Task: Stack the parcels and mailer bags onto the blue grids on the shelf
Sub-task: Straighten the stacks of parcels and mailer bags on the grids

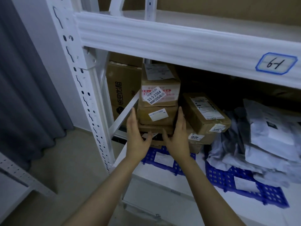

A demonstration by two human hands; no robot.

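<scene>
Head view: left hand [137, 137] and right hand [178, 137], fingers straight and unclenched, press opposite sides of a parcel [158, 115] in an upright stack [160, 88], labelled face toward the front edge, on the blue grid [164, 158] at the shelf's [162, 180] left end, mailer bags [267, 144] heaped on the neighbouring grid [244, 181].

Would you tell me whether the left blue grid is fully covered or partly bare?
Partly bare: the blue grid shows its front edge ahead of the stacked boxes.
</scene>
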